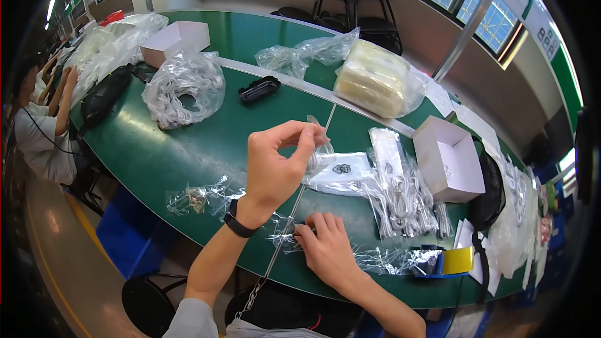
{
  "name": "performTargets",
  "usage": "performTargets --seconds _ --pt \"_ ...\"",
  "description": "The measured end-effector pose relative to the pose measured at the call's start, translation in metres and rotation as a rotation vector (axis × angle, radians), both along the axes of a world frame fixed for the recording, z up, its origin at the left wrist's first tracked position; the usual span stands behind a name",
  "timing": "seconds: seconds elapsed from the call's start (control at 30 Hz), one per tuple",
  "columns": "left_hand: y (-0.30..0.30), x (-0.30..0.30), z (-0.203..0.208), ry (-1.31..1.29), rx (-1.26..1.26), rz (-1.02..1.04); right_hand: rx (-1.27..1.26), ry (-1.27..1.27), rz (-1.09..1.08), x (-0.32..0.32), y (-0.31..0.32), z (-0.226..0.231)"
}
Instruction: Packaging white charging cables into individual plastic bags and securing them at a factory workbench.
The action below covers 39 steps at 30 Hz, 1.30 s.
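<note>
My left hand point(275, 163), raised over the middle of the table with a black band at its wrist, pinches the top of a small clear plastic bag point(323, 145). Something pale, looking like a coiled cable, shows in that bag, partly behind the fingers. Lower down, my right hand point(327, 249) rests at the table with curled fingers, by shiny clear plastic strips point(280, 231); what it grips is hidden. To the right lie flat clear bags with white contents point(343, 172) and a pile of bagged white cables point(407, 206).
The green table point(188, 178) carries a bag of white cables point(184, 91), a black case point(259, 89), a wrapped pale bundle point(372, 81), an open white box point(446, 163) and a yellow-and-blue tape dispenser point(456, 261). People sit at the far left point(47, 144).
</note>
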<state>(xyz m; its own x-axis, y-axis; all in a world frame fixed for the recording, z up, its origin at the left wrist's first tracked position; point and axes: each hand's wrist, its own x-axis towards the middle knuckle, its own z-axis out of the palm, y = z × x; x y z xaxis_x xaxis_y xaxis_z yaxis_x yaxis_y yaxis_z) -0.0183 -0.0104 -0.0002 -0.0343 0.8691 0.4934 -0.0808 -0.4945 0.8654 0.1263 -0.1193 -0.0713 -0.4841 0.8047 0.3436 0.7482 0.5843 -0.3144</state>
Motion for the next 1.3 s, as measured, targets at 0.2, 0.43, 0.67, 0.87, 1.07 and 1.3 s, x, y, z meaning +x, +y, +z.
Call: performTargets --seconds 0.2,0.43,0.67,0.87,1.07,1.3 --pt "-0.002 0.004 -0.001 0.041 -0.014 -0.025 0.041 0.106 -0.168 0.015 0.009 0.019" --pt "-0.018 0.019 0.004 0.26 0.179 -0.082 0.037 0.693 -0.403 0.034 0.02 0.042" --pt "-0.032 0.035 0.0 0.268 0.264 -0.087 0.061 0.697 -0.23 0.048 0.017 0.05" --pt "-0.041 0.042 0.002 0.244 0.172 -0.09 0.254 0.66 -0.256 0.042 0.011 0.051" --pt "-0.04 0.041 -0.004 0.215 0.151 -0.105 0.201 0.858 -0.34 0.046 0.009 0.055" --pt "-0.039 0.04 -0.001 0.089 -0.029 -0.358 -0.084 1.175 -0.335 0.058 0.007 0.062"
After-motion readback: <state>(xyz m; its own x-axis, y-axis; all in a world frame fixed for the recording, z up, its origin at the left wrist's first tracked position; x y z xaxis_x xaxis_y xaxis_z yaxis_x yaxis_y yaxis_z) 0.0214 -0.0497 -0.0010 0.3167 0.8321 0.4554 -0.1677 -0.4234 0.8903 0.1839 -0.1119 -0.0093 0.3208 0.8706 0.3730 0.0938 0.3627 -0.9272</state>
